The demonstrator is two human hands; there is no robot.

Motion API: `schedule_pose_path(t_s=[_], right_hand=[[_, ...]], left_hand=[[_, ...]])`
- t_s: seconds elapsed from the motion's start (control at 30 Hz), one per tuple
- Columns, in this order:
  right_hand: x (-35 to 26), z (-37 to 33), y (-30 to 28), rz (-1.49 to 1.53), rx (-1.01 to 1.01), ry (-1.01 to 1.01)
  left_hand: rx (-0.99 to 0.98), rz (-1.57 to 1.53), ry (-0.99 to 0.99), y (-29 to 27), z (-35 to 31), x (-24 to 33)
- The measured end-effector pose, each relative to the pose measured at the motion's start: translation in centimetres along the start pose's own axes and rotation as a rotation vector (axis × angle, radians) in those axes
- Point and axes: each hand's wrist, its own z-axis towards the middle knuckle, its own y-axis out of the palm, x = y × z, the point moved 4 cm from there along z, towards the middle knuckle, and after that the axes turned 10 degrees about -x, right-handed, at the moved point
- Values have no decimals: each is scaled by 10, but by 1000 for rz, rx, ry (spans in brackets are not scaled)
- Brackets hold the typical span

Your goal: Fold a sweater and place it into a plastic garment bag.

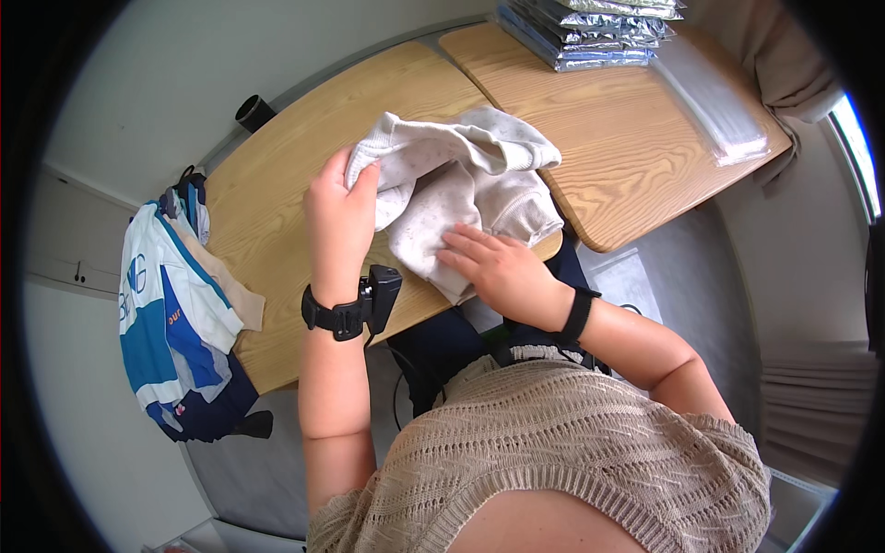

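- The garment (pixel 429 207) was in the upper middle of the frame, bunched over the table (pixel 277 203): soft, off-white cloth with a faint speckled print, rumpled into rounded folds, with thicker ribbed bands.
- Your left hand (pixel 339 207) was closed on the garment, pinching a ribbed edge between thumb and fingers and holding it up at the left, so the cloth gaped in a shadowed hollow.
- Your right hand (pixel 516 281) was not closed; its fingers lay stretched out on the garment's lower part, right of centre.
- You wore a black strap (pixel 334 321) with a boxy device (pixel 384 297) on the left wrist, a plain black band (pixel 578 315) on the right, and an openwork, ribbed-neck beige top (pixel 553 405).
- The table had pale, streaky wood grain and a curved-looking edge; a side table (pixel 590 175) with rounded corners adjoined it at upper right.
- On that, at the top right, sat a stack of flat, shiny, crinkled packs (pixel 608 51), with smooth clear bags (pixel 710 101) beside them.
- Limp clothes (pixel 152 359) in white, teal and beige hung over the table's edge, left of frame.
- A black, round-mouthed cup (pixel 254 113) was at upper left.
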Motion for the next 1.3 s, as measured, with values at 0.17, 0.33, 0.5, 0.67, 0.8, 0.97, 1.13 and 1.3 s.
schedule_pose_path(t_s=[0.17, 0.33, 0.5, 0.67, 0.8, 0.97, 1.13, 1.3], right_hand=[[7, 8, -14, 127, 49, -3], [14, 19, -42, 114, 296, -77], [24, 32, -46, 458, 51, -13], [49, 53, -9, 492, 38, 289], [31, 60, -12, 76, 332, 218], [16, 48, -3, -127, 230, 236], [6, 37, 9, 123, 301, 166], [18, 41, 2, 182, 224, 291]], left_hand=[[17, -42, 46, -2, -3, -4], [-34, -79, -3, 1, -2, -7], [-27, -93, 23, 1, -3, -8], [-63, -69, -17, 5, -5, -1], [-66, -83, 15, 7, -10, -1], [-96, -67, 14, 10, -15, 4], [-100, -17, 63, 13, -16, 0], [-113, -35, 51, 15, -18, 1]])
